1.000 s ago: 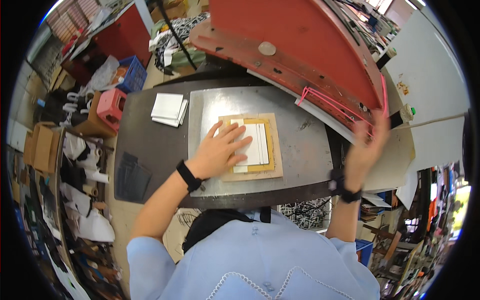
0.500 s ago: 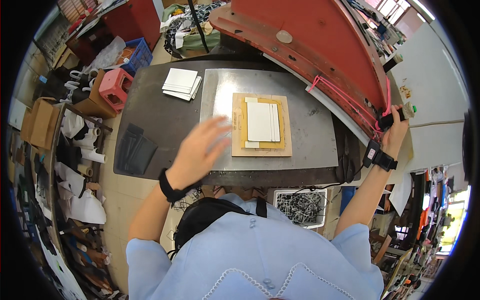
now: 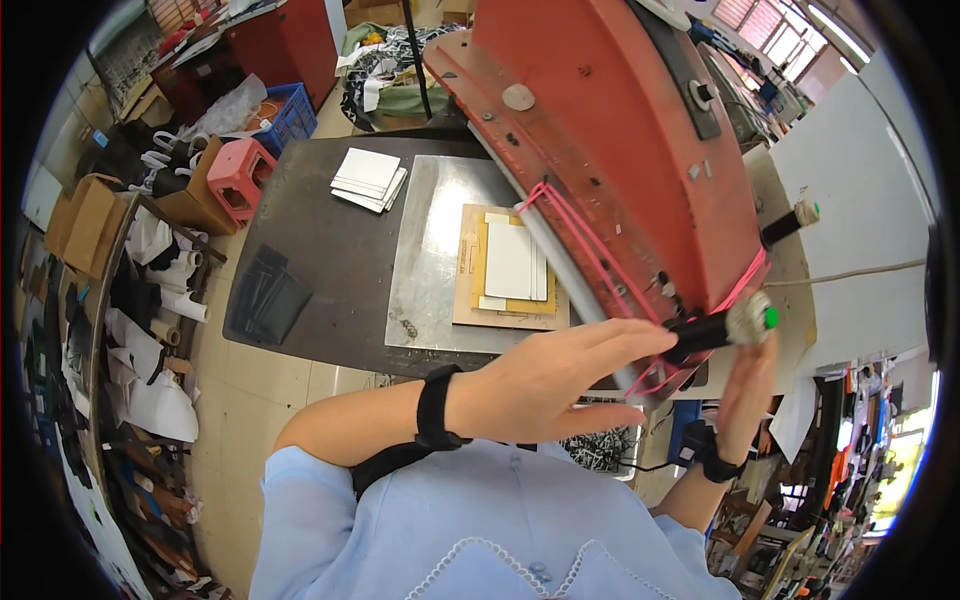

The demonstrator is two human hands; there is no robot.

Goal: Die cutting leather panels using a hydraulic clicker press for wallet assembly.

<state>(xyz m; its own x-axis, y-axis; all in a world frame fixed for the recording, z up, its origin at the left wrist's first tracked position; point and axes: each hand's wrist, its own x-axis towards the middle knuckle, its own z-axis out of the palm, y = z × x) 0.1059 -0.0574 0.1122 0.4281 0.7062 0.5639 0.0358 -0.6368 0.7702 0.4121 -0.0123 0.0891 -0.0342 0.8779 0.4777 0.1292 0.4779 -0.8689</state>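
Observation:
My left hand (image 3: 560,375) reaches across to the right, fingers stretched out and open, its fingertips at the black handle (image 3: 705,335) of a red press arm (image 3: 590,130). The handle has a wrapped pale end (image 3: 746,318) with a green button. My right hand (image 3: 745,395) is just below that end, its visible fingers straight and seemingly flat against it; part of the hand is hidden. Left of the arm's edge, a brown cutting die board (image 3: 465,270) lies on a metal plate (image 3: 415,300). A white rectangular sheet (image 3: 515,262) rests on the board's yellow pad.
A stack of white pieces (image 3: 368,180) and dark flat sheets (image 3: 268,300) lie on the dark table (image 3: 330,240). A second black handle (image 3: 788,224) projects from the arm's right. Pink cord (image 3: 590,240) runs along its edge. A bin of small metal parts (image 3: 605,447) stands below.
The red arm has swung left and nearer, over the plate's right part. My left hand moved from beside the board to the handle. My right hand, earlier gripping the handle, now has straighter fingers.

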